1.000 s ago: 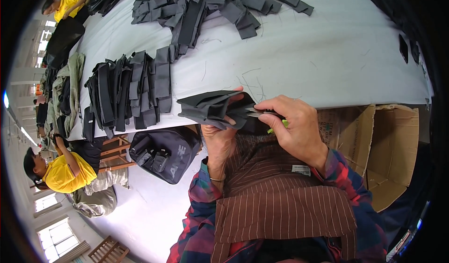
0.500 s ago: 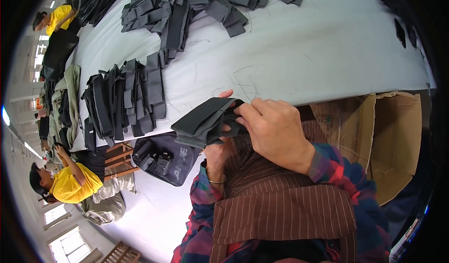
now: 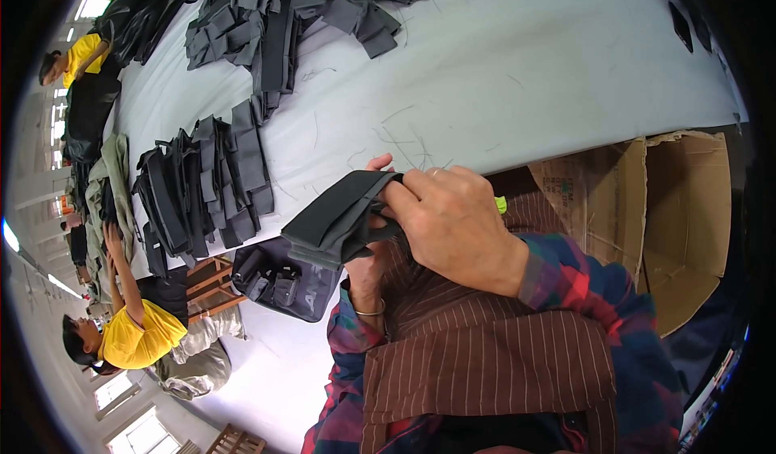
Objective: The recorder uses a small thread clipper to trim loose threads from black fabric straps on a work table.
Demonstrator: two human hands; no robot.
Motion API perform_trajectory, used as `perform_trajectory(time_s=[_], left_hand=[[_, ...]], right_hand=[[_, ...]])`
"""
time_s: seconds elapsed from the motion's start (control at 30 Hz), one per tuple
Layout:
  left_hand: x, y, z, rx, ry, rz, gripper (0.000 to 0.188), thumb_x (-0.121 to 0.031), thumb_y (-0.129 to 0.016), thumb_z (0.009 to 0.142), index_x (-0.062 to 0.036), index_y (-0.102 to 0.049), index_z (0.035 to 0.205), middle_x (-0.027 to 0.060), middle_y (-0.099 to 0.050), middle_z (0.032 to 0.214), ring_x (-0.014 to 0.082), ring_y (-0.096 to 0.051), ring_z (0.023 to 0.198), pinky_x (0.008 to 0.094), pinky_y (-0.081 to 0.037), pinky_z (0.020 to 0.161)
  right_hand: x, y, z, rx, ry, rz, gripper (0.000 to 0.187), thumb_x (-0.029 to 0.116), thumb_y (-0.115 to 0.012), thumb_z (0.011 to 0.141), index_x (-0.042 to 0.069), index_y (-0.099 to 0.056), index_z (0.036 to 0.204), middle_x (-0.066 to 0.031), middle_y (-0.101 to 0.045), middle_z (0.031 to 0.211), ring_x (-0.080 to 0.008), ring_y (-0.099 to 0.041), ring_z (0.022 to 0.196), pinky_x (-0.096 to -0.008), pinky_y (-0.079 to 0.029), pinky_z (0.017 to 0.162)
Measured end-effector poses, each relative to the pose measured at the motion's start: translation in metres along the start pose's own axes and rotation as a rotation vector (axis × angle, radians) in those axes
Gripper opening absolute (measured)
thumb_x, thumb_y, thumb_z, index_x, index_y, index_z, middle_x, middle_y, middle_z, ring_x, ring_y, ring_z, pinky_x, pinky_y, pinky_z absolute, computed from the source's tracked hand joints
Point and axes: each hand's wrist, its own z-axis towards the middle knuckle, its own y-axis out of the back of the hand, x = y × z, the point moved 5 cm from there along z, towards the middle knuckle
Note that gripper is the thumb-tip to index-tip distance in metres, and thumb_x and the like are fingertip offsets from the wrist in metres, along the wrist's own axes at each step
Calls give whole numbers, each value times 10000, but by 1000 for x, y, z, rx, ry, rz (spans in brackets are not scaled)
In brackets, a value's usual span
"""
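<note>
A folded dark grey fabric piece, layered like a flap or strap, is held up in front of my apron, by the table's near edge. My left hand, palm partly hidden behind the fabric, grips it from below, with fingertips showing above its upper edge. Bent over the right end of the cloth is my right hand, its fingers closed on the edge. A small yellow-green bit shows beside my right hand; what it belongs to is hidden.
Rows of dark grey fabric strips lie on the white-covered table, with a looser heap farther back and loose threads nearby. An open cardboard box stands at right. Below the table's left edge sits a black bag. Two people in yellow work at left.
The fabric and both hands have shifted slightly left in the picture, as has the table scene. The yellow-green bit has come into sight. The nearer person's arms have stretched upward in view.
</note>
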Motion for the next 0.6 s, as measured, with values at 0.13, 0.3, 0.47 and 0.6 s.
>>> perform_trajectory(time_s=[0.13, 0.3, 0.47, 0.6], left_hand=[[-2, -3, 1, 14, 13, 11, 340, -309, -556, 947, -47, -576, 1162, 242, -510, 1319, 247, -573, 1089, 358, -461, 935], [-1, -5, 1, -35, 97, -76, 251, -285, -568, 940, -46, -579, 1014, 274, -481, 1331, 297, -554, 1133, 402, -459, 959], [-2, -6, 1, -20, 31, -132, 257, -285, -577, 935, -31, -559, 968, 287, -473, 1329, 318, -553, 1134, 424, -465, 960], [-1, -5, 1, -43, 93, -104, 200, -257, -582, 936, -60, -548, 925, 281, -481, 1325, 321, -555, 1135, 425, -470, 954]], right_hand=[[0, -1, 0, -2, 2, 13, 101, 148, -622, 804, 54, -591, 825, -54, -536, 682, -225, -579, 619, -357, -430, 558], [-3, -1, -2, -33, -29, 37, 115, 156, -642, 797, 54, -592, 813, -60, -537, 671, -236, -579, 602, -365, -434, 549], [-2, 2, -2, -36, -63, 46, 123, 158, -658, 792, 54, -592, 802, -62, -537, 664, -243, -578, 590, -373, -435, 535], [-2, 2, -2, -40, -60, 33, 122, 154, -658, 790, 53, -590, 801, -62, -537, 662, -242, -578, 590, -371, -434, 530]])
